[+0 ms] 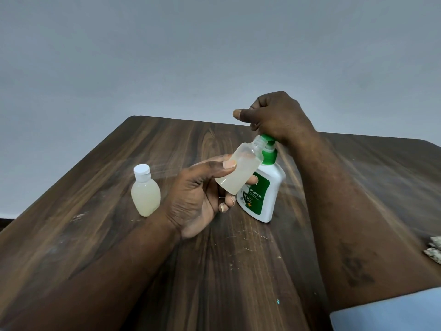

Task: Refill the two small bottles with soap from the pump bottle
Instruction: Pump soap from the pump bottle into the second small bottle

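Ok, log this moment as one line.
left hand: holds open small bottle, mouth at pump bottle spout | right hand: fist on pump head | capped small bottle: upright on table

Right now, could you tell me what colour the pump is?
The pump is green; head view.

capped bottle [145, 192] left, pump bottle [262, 197] centre, open tabletop [226, 278] in front

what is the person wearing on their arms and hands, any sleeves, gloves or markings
The left hand and right hand are bare, with no gloves, and no watch shows at either wrist. The left forearm and right forearm are uncovered. A light blue sleeve begins above the right forearm, which bears faint dark marks.
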Tool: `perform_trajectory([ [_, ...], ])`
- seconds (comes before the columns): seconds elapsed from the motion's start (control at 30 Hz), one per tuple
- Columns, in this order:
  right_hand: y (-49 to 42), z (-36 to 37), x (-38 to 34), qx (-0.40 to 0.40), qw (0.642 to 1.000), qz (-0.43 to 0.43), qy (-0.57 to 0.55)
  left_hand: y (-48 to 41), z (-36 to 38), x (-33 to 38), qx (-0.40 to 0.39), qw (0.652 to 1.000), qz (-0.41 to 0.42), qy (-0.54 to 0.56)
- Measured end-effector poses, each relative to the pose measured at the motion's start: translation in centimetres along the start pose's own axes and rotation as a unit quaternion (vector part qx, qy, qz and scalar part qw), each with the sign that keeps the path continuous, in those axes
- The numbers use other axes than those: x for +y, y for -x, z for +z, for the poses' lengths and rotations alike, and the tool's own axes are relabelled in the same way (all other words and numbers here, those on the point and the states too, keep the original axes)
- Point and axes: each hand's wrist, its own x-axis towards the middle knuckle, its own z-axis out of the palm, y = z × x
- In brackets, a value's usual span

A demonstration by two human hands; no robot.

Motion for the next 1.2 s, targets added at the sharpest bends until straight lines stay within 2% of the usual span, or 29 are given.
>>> perform_trajectory([
  [0.27, 0.0, 0.4, 0.3, -0.031, 0.999, 0.014, 0.01, 0.0, 0.0, 0.0, 0.0, 1.0, -0.004, -0.006],
  [0.53, 0.5, 0.0, -0.7, 0.037, 0.998, -0.031, 0.036, -0.1, -0.1, 0.1, 0.003, 1.0, 0.002, 0.003],
  [0.87, 0.3, 0.5, 0.4, -0.045, 0.999, 0.025, 0.011, 0.0, -0.1, 0.0, 0.005, 1.0, -0.007, -0.008],
  [1.1, 0.7, -0.1, -0.4, 0.024, 0.999, -0.009, 0.026, 0.0, 0.0, 0.2, -0.002, 1.0, -0.003, -0.006],
  [1.2, 0.9, 0.0, -0.6, 0.022, 1.0, -0.008, 0.002, 0.1, 0.1, 0.2, -0.003, 1.0, -0.004, -0.004],
])
